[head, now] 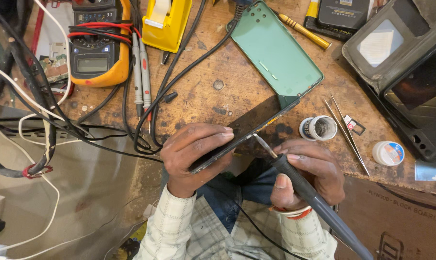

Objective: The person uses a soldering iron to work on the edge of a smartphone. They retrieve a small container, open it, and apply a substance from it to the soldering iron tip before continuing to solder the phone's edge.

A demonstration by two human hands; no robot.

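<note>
A: Hands? 
B: Left hand (196,151) clamped on phone (242,132) edges, mid-frame; right hand (307,175) fisted round soldering iron (319,202), tip at phone rim. 
A: Handling? 
B: Phone looks thin, light, stiff, probably fragile; hold by edges. Green back cover (275,50) above.

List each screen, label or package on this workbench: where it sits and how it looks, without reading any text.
Multimeter: top left, yellow and grey, blank grey screen.
Tape dispenser: top centre, yellow.
Black package: top right, flat, pale label.
Small tub: right, round, white with a blue and red label.
Phone: held edge-on in the left hand, dark.
</note>
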